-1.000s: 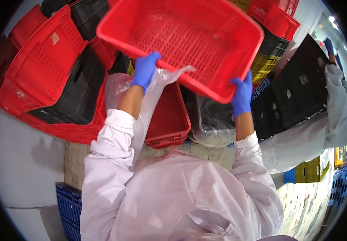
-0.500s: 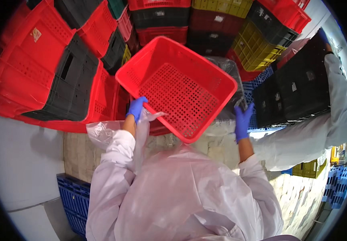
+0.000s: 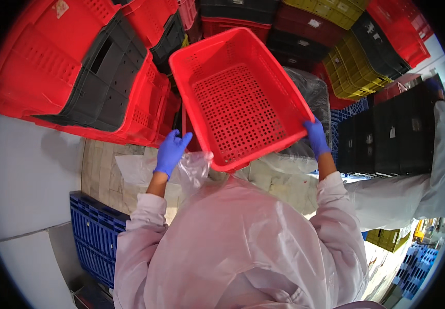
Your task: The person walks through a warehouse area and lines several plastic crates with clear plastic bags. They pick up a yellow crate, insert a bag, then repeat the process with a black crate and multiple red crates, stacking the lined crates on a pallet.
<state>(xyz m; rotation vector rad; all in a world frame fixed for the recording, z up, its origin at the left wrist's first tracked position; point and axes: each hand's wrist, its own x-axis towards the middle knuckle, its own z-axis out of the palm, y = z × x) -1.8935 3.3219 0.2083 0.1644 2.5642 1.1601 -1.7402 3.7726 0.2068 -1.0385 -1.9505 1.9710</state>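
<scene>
A red plastic crate [image 3: 233,108] with a perforated base lies tilted in front of me, its inside bare. My right hand [image 3: 317,138], in a blue glove, grips the crate's near right corner. My left hand [image 3: 171,153], also gloved in blue, is off the crate, beside its left side, with fingers apart. Clear plastic film [image 3: 194,169] hangs between the left wrist and the crate's near corner; whether it is a bag or part of my apron I cannot tell.
Stacked red and dark grey crates [image 3: 99,72] rise at the left, more [image 3: 305,26] at the back. A wrapped load [image 3: 305,92] stands behind my right hand. At the right, a person's sleeve [image 3: 441,149] reaches along black crates [image 3: 387,134]. A blue pallet [image 3: 96,232] leans lower left.
My left hand has let go of the crate's left rim and opened. My right hand, open and apart before, has closed on the near right corner. The crate has turned slightly.
</scene>
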